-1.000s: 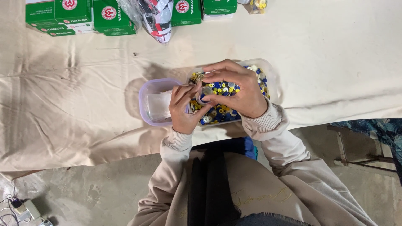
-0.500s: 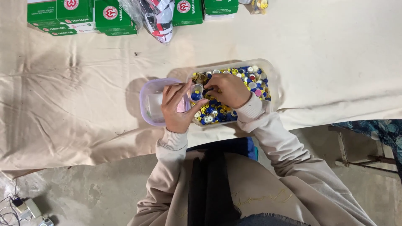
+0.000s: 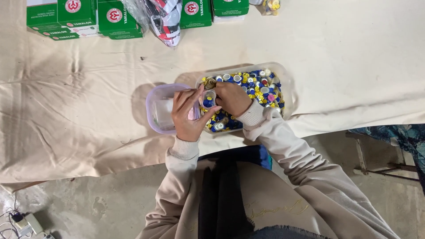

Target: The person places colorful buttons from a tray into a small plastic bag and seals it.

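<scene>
Left hand [image 3: 188, 116] curled around small clear cup [image 3: 209, 98], gripped at rim of clear tub [image 3: 287, 79] full of mixed buttons [image 3: 259, 86]. Right hand [image 3: 232, 98] fingers bunched down among buttons; pinch contents hidden, couldn't tell. Lilac-rimmed container [image 3: 156, 110] just left, on cream cloth [image 3: 79, 102]. Best kept cup low, tilted toward pile, picked few at once.
</scene>
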